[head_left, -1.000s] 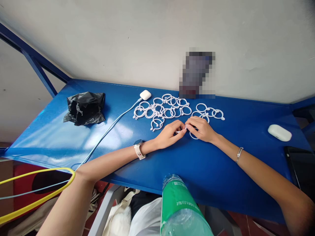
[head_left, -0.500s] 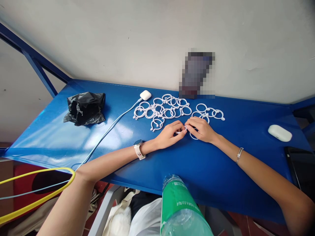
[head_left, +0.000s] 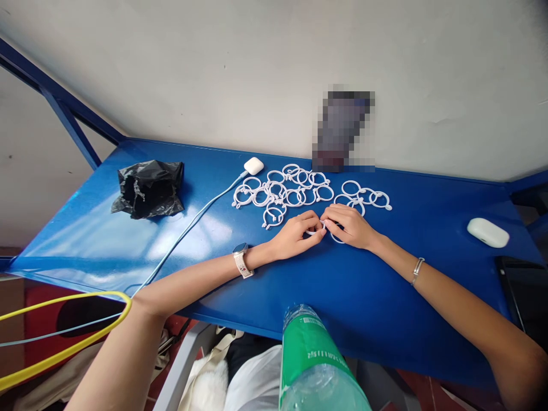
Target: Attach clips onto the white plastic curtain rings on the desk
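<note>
Between the fingertips of both hands is a white curtain ring, partly hidden. My left hand has its thumb and fingers closed on the ring's left part. From the other side, the bent fingers of my right hand pinch its right edge, where the exact grip is covered. Another white curtain ring shows partly under my right hand. Just beyond my hands lies a spread of white curtain rings with small eyelets, and a smaller group of curtain rings is to its right.
On the blue table lie a crumpled black plastic bag, a white charger with its cable, a white earphone case and a black phone. A green-labelled bottle stands near me. A blurred-out upright object is at the wall.
My fingertips have shifted slightly around the curtain ring, and a little more of it shows. The other things lie as before.
</note>
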Demonstrator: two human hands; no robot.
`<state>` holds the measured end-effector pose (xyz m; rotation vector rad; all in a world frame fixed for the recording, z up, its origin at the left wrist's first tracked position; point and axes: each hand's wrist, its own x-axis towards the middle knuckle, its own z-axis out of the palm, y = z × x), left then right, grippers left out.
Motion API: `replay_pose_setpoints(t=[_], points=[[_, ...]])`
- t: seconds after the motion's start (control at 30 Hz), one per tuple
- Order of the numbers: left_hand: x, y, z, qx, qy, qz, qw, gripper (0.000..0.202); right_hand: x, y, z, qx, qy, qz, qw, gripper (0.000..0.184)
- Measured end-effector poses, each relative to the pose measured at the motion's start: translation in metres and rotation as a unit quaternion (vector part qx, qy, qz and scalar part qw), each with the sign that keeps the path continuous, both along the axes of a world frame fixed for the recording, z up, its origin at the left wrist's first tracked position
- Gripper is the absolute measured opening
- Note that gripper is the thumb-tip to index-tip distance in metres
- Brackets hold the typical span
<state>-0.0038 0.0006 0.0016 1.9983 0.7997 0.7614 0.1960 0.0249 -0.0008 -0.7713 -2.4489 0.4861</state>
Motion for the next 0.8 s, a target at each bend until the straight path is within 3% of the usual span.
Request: replay_pose_setpoints(t=[0.8], points=[[0.0007,-0.0016,-0.0007,0.037,0.041,-0.018,0.998,0.023,-0.0002,0.0002,-0.0009,-0.030,-0.031,-0.002,0.999,0.025]])
